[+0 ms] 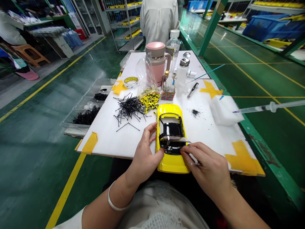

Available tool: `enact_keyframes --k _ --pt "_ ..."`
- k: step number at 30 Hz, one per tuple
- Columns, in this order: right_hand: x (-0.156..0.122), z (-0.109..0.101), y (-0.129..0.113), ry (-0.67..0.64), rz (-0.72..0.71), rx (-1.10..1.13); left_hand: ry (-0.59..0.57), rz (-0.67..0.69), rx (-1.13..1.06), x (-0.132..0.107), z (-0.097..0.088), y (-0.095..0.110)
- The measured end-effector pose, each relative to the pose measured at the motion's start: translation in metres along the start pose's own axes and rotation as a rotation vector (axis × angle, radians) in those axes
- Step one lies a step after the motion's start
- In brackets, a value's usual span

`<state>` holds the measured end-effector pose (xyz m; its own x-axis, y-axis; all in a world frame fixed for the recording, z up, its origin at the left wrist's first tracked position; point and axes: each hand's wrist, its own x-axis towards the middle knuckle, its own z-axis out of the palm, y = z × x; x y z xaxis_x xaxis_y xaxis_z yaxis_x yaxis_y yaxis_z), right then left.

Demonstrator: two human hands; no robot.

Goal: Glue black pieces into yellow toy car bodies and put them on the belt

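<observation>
A yellow model car body (173, 163) with a black inner part (172, 129) lies at the table's near edge, its roof and window openings facing up. My left hand (145, 156) grips its left side, thumb on the rear edge of the opening and fingers along the flank. At its right side, my right hand (207, 163) is closed with the fingertips at the opening's edge. A thin metal tool (196, 163), perhaps tweezers, shows in that hand, mostly hidden by the fingers. Across the opening stands a clear plastic strip (177, 139), close to the right fingers.
Black thin stems (130, 106) and yellow-black small parts (150, 101) lie beyond the car. Behind are a pink mug (157, 68), a tape roll (131, 82), bottles and a pen (193, 90). A syringe (269, 107) rests on white foam (225, 111). A person (159, 19) sits ahead.
</observation>
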<state>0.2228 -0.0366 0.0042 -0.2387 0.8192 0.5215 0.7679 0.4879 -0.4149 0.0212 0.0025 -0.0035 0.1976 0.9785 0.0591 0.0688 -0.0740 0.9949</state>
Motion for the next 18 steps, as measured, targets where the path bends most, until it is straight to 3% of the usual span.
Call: enact_keyframes --k 9,18 --pt "-0.005 -0.015 0.014 -0.008 0.051 0.096 0.032 -0.051 0.040 0.005 0.003 0.002" --pt "-0.012 -0.010 0.023 -0.098 -0.158 0.014 0.051 -0.052 0.007 0.004 0.005 0.002"
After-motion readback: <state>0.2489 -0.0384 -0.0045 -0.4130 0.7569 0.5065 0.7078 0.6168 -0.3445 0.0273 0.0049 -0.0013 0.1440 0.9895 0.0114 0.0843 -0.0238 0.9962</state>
